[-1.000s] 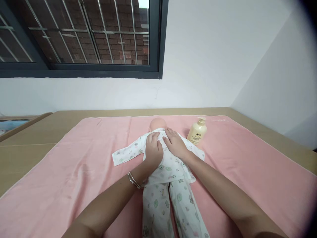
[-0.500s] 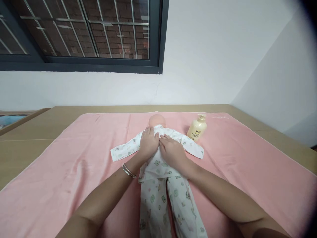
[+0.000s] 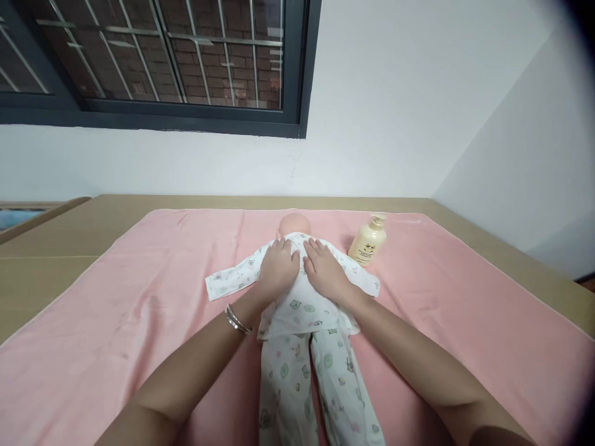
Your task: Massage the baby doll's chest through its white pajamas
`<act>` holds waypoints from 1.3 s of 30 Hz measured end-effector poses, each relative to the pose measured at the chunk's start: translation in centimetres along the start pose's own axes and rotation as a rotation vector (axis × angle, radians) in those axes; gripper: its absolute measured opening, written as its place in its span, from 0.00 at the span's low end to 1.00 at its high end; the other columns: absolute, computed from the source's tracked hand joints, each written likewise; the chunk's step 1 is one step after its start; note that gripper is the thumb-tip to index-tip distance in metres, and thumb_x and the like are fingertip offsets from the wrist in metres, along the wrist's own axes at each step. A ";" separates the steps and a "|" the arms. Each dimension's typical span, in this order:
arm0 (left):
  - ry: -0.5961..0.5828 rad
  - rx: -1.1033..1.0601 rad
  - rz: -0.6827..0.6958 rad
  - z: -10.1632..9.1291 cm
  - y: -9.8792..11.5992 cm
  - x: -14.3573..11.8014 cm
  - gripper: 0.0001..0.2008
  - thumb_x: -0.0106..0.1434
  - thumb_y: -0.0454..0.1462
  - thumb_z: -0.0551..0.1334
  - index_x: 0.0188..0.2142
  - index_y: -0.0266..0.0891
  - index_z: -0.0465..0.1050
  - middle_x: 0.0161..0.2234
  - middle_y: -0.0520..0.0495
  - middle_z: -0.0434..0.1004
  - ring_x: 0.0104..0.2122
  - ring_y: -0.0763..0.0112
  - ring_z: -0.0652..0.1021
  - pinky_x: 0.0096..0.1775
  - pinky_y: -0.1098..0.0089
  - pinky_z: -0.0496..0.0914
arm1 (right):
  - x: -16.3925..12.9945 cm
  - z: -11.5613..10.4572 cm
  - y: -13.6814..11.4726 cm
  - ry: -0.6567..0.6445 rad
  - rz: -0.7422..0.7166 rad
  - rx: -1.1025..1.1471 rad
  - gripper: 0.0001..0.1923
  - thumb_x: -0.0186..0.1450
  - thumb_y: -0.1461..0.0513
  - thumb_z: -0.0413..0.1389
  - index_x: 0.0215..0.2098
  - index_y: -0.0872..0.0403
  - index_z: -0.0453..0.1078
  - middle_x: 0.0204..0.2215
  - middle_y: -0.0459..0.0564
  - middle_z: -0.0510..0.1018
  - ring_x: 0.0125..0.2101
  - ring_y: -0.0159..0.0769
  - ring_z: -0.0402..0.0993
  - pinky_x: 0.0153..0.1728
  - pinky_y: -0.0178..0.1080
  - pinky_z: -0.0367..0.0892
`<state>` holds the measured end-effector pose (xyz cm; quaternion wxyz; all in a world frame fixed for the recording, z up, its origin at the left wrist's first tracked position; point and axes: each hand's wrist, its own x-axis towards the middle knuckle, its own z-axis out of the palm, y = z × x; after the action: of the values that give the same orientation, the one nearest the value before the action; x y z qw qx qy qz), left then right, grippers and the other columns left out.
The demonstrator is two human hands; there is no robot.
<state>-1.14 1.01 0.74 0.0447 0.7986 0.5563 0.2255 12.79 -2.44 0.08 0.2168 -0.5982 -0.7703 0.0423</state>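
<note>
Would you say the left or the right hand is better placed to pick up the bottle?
Probably the right hand: it rests on the doll on the side where the bottle stands, while the left hand would have to cross over it.

A cream-coloured lotion bottle (image 3: 368, 240) with a pump top stands upright on a pink towel (image 3: 139, 316), toward one o'clock from the middle of the view. The towel is spread flat over most of a tan bench (image 3: 51, 248), whose bare surface shows at nine o'clock and along the far edge at twelve. A white wall (image 3: 395, 111) rises behind the bench. At eleven o'clock a dark-framed window (image 3: 297, 68) with metal bars looks out on red brick (image 3: 204, 74).
</note>
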 end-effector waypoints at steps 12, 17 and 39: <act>0.124 -0.087 -0.030 2.1 -1.1 0.5 0.21 0.69 0.37 0.45 0.56 0.32 0.66 0.58 0.37 0.68 0.61 0.57 0.65 0.62 0.54 0.54 | -0.2 -0.2 -0.6 0.038 -0.048 0.030 0.26 0.71 0.58 0.39 0.63 0.61 0.59 0.64 0.61 0.59 0.65 0.46 0.50 0.63 0.50 0.49; 0.192 -0.128 -0.005 2.7 -1.4 0.6 0.20 0.67 0.37 0.47 0.54 0.34 0.68 0.56 0.40 0.71 0.58 0.59 0.67 0.61 0.56 0.57 | 1.6 0.2 1.5 -0.013 -0.131 0.091 0.29 0.70 0.54 0.43 0.65 0.59 0.53 0.66 0.59 0.53 0.66 0.44 0.45 0.64 0.52 0.42; 0.157 0.175 0.106 0.3 1.7 -2.2 0.18 0.68 0.35 0.48 0.49 0.29 0.71 0.50 0.34 0.75 0.52 0.54 0.73 0.54 0.57 0.64 | 2.6 0.1 2.2 0.083 -0.095 0.173 0.23 0.68 0.60 0.44 0.59 0.55 0.62 0.60 0.54 0.67 0.59 0.41 0.61 0.60 0.45 0.52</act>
<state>-0.17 -1.58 0.34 -0.0807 0.8078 0.5324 0.2398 14.23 0.63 -0.02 0.3009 -0.5412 -0.7818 0.0733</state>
